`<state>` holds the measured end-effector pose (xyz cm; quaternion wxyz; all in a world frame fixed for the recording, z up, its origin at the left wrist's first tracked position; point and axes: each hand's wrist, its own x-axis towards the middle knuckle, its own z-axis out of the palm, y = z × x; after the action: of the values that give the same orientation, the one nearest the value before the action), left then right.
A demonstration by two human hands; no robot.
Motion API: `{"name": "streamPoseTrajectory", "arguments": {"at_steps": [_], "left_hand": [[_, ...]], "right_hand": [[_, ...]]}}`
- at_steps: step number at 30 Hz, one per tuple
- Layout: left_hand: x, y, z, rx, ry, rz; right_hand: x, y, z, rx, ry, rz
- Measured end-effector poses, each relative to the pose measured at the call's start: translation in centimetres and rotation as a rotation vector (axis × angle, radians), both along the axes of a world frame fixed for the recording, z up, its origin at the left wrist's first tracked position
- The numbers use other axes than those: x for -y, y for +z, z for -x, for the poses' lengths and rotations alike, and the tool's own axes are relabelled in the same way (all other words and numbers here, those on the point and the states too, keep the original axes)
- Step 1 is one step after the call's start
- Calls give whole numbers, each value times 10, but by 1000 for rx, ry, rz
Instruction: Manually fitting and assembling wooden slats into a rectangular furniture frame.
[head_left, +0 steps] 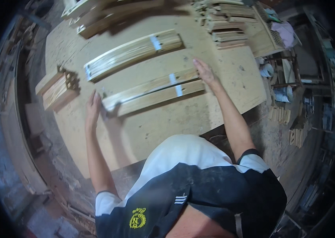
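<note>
Two long pale wooden slats or narrow bundles lie side by side on the table in front of me: a near one [151,104] and a far one [143,88]. A dark gap runs between them, and light bluish strips cross them towards the right. My left hand [93,108] is upright just off their left end, fingers straight and holding nothing. At the right end my right hand [207,74] rests against or close beside the wood, its fingers stretched out. Behind them lies a similar bundle of slats [130,54] with bluish bands near both ends.
A wooden table [167,125] carries everything. A short stack of wood blocks [59,90] sits at its left edge, and longer wooden pieces [112,15] lie at the far side. Piled wood pieces [229,25] fill the far right corner. Cluttered shelving [294,81] stands right of the table.
</note>
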<state>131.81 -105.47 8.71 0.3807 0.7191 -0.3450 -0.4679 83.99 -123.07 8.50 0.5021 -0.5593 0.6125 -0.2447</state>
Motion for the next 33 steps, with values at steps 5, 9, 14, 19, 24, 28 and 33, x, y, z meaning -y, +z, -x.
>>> {"name": "streamPoseTrajectory", "arguments": {"at_steps": [5, 9, 14, 19, 24, 28, 33], "left_hand": [[-11, 41, 78, 806, -277, 31], [-14, 60, 177, 950, -506, 114], [-21, 59, 253, 818, -533, 158], [-46, 51, 265, 786, -442, 116], [-61, 48, 272, 776, -349, 150], [-59, 59, 298, 650, -260, 239], [-25, 65, 361, -107, -148, 269]], "right_hand": [[46, -4, 61, 320, -375, 57], [102, -2, 92, 282, -751, 133], [166, -12, 112, 27, -767, 81], [149, -25, 125, 579, -706, 44], [65, -26, 153, 602, -518, 101], [-18, 45, 143, 707, -324, 164], [-62, 35, 154, 705, 56, 378]]}}
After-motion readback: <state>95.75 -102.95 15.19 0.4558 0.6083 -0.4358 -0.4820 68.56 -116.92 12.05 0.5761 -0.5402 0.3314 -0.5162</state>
